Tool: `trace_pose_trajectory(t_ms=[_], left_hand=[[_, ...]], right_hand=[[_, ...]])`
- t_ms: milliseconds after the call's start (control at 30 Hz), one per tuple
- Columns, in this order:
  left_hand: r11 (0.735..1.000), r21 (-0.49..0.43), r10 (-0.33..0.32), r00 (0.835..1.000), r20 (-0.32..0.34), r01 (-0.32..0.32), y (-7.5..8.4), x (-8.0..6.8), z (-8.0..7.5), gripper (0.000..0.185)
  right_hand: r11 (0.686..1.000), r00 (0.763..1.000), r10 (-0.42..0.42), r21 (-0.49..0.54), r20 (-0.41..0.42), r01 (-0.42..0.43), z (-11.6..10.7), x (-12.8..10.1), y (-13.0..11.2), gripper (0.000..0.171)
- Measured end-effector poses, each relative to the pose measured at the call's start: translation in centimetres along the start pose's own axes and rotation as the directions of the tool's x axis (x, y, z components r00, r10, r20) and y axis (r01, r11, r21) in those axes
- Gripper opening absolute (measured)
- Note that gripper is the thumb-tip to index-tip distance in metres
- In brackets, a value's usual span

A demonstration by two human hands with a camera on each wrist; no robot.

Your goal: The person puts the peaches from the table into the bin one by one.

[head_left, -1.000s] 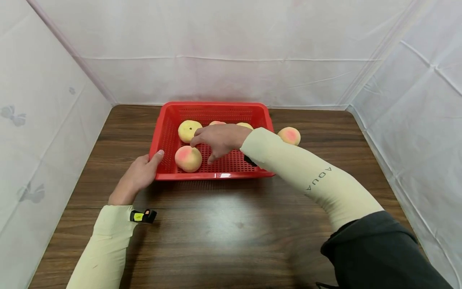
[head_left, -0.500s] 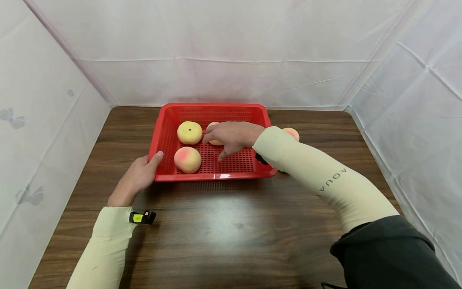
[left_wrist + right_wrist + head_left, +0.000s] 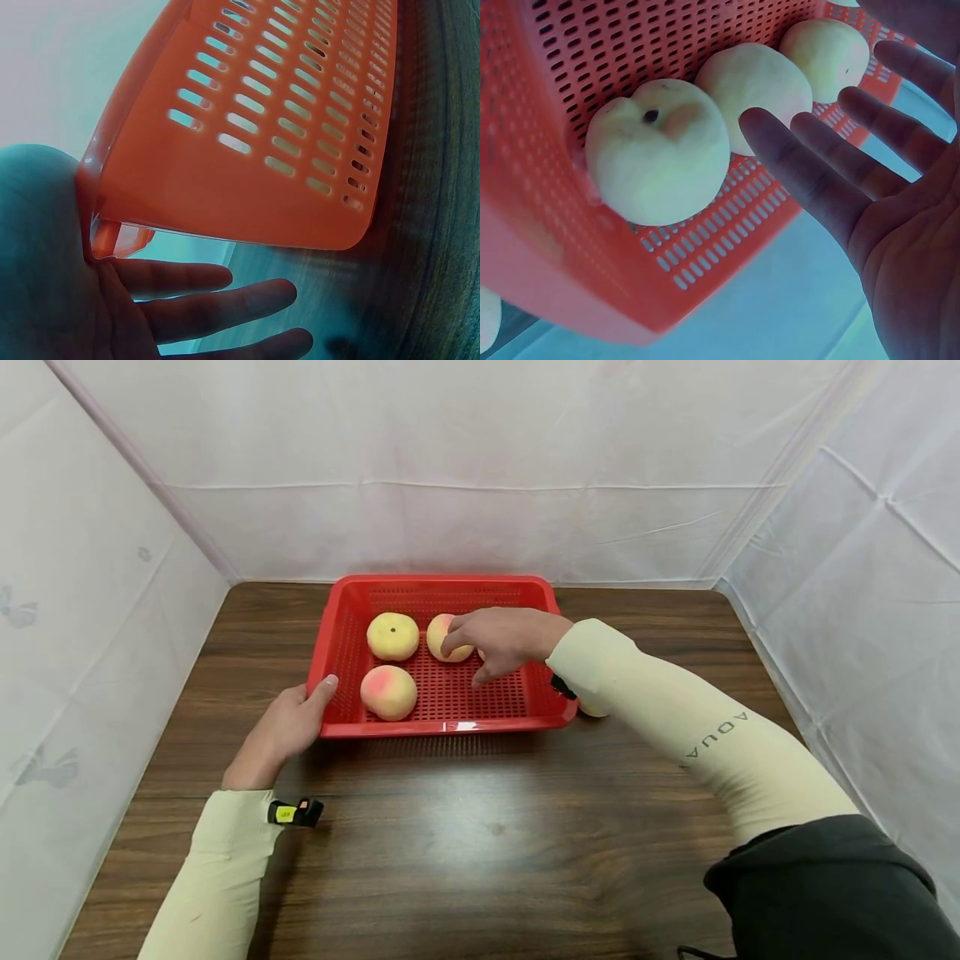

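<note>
A red slotted plastic basket (image 3: 442, 724) stands on the table with several yellow-pink peaches inside. My left hand (image 3: 288, 724) holds its left rim, thumb over the edge. In the left wrist view, the other fingers (image 3: 217, 309) stretch out beside the basket's outer wall. My right hand (image 3: 510, 639) hovers over the basket, fingers spread and holding nothing. Near its fingertips lies a pink-blushed peach (image 3: 437, 633); further left are a yellow peach (image 3: 393, 637) and a larger blushed peach (image 3: 388, 693). The right wrist view shows a row of peaches, the nearest peach (image 3: 660, 176) in a corner.
Outside the basket, by its front right corner, a peach (image 3: 595, 708) is mostly hidden under the right sleeve (image 3: 660, 702). White sheeting (image 3: 465, 518) encloses the dark wooden table (image 3: 465, 835) at the back and both sides.
My right hand has moved right from above the left peaches, uncovering the yellow one and the blushed one beside it. The sleeve now covers the peach at the far right. My left hand stays put.
</note>
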State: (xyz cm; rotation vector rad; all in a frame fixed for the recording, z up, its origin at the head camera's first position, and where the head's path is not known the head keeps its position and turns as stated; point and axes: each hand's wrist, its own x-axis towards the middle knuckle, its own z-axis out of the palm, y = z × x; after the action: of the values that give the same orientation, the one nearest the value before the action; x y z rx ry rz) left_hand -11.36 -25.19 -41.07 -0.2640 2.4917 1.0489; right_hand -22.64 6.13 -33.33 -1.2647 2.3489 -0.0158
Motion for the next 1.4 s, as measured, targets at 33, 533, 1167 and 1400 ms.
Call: trace_pose_trajectory(t_ms=[33,533,1167,1400], left_hand=[[1.0,0.001,-0.001,1.0,-0.001,0.001,0.0,0.0,0.0,0.077],[1.0,0.003,-0.015,1.0,0.009,0.015,-0.1,0.0,-0.4,0.078],[1.0,0.003,-0.008,1.0,0.004,0.008,-0.4,0.2,-0.4,0.076],[1.0,0.0,-0.01,1.0,0.001,0.01,-0.3,0.1,-0.6,0.079]], right_hand=[[1.0,1.0,-0.002,0.001,0.001,0.002,0.0,-0.1,0.1,0.059],[0.998,1.0,0.015,0.067,-0.019,-0.014,-0.6,-1.9,1.4,0.054],[0.988,0.989,0.105,0.123,-0.099,-0.093,-1.2,-6.4,5.0,0.058],[0.973,0.977,0.177,0.167,-0.115,-0.156,-1.0,-8.4,7.1,0.055]])
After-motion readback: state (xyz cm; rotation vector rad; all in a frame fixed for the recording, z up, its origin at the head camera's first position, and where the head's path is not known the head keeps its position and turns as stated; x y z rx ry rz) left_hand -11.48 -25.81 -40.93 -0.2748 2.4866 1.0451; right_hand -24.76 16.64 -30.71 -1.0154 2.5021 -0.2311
